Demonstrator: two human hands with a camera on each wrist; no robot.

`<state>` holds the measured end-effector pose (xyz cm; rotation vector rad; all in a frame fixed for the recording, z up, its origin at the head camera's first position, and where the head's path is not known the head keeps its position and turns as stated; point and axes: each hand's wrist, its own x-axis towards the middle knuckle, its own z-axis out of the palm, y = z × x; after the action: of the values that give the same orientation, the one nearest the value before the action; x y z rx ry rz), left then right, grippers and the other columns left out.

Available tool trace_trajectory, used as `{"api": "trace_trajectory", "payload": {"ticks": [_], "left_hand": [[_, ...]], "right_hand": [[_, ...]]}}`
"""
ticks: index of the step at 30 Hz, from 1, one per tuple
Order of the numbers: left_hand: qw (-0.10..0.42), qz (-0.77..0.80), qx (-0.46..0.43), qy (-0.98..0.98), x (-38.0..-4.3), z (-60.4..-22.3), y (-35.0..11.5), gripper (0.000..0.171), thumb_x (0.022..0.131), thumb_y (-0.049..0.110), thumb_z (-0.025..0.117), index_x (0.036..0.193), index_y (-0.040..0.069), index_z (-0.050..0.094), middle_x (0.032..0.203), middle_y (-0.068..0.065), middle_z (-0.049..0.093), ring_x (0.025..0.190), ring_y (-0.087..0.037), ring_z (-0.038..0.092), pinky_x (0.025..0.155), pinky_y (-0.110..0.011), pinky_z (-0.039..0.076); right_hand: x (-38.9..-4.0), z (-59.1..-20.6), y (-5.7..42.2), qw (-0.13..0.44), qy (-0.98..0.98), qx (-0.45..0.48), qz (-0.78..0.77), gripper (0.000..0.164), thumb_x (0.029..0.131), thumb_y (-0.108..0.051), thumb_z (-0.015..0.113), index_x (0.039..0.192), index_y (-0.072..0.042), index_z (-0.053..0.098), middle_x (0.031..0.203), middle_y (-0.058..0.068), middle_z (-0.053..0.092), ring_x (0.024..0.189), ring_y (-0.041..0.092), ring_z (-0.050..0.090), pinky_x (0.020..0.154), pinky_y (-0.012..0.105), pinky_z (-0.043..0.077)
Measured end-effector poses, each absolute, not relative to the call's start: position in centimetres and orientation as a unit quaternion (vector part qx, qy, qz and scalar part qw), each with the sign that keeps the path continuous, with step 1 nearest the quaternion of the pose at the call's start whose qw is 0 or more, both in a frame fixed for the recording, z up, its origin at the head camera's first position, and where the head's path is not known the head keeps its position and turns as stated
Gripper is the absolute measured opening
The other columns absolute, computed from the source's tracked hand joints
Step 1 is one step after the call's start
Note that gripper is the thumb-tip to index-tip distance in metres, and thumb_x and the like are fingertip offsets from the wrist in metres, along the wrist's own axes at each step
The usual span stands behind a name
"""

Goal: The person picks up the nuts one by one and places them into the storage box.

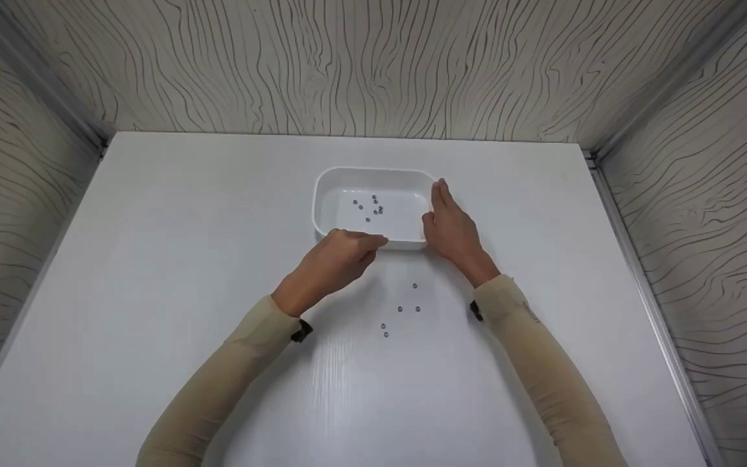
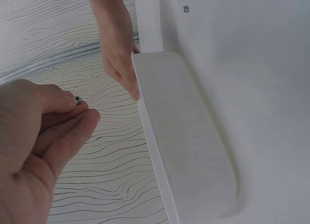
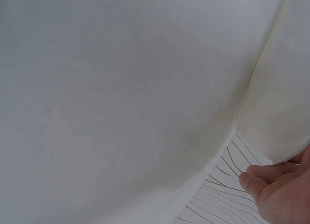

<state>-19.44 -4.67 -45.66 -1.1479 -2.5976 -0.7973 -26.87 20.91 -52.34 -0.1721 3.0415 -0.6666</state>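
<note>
A white plastic tray (image 1: 399, 245) with rounded corners sits toward the back of the table, several small shiny beads (image 1: 375, 202) scattered on its floor. My left hand (image 1: 341, 256) is above the tray's near rim. In the left wrist view its thumb and fingertips pinch one small shiny bead (image 2: 78, 99). At the tray's right end, my right hand (image 1: 454, 230) holds the wall, thumb at the rim and fingers along the outside. The right wrist view shows its fingertips (image 3: 252, 183) by the tray's edge.
Several more loose beads (image 1: 400, 309) lie on the white table (image 1: 185, 259) in front of the tray. Panels with a wood-grain line pattern (image 1: 347, 65) stand behind the table and at both sides.
</note>
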Motion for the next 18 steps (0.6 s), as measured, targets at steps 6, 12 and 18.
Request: {"api": "trace_trajectory", "payload": {"ticks": [6,12,18], "left_hand": [[0.072,-0.297,-0.362,-0.881,-20.7,-44.3,-4.1,0.025,0.098,-0.005,0.064,0.116,0.002,0.080,0.106,-0.014,0.082,0.088,-0.018,0.079,0.077,-0.032,0.067],[0.068,-0.341,-0.331,-0.877,-22.5,-43.6,-3.9,0.024,0.097,-0.006,0.065,0.116,0.001,0.080,0.108,-0.014,0.082,0.094,-0.021,0.080,0.081,-0.034,0.067],[0.042,-0.418,-0.259,-0.870,-24.3,-43.3,-3.6,0.022,0.099,-0.001,0.066,0.116,0.002,0.080,0.110,-0.013,0.082,0.095,-0.019,0.080,0.082,-0.031,0.067]], "right_hand": [[-26.9,-52.3,20.9,0.014,0.975,-0.053,-0.215,0.067,0.109,-0.024,0.043,0.166,0.001,0.019,0.177,0.017,0.014,0.145,0.038,0.053,0.108,0.054,0.055],[-26.8,-52.2,20.7,0.021,0.975,-0.056,-0.215,0.067,0.110,-0.025,0.043,0.166,0.001,0.018,0.177,0.016,0.013,0.157,0.037,0.038,0.123,0.054,0.045],[-26.9,-52.2,21.0,0.018,0.974,-0.058,-0.218,0.066,0.110,-0.025,0.042,0.166,0.001,0.018,0.177,0.016,0.014,0.158,0.036,0.035,0.124,0.054,0.044]]}}
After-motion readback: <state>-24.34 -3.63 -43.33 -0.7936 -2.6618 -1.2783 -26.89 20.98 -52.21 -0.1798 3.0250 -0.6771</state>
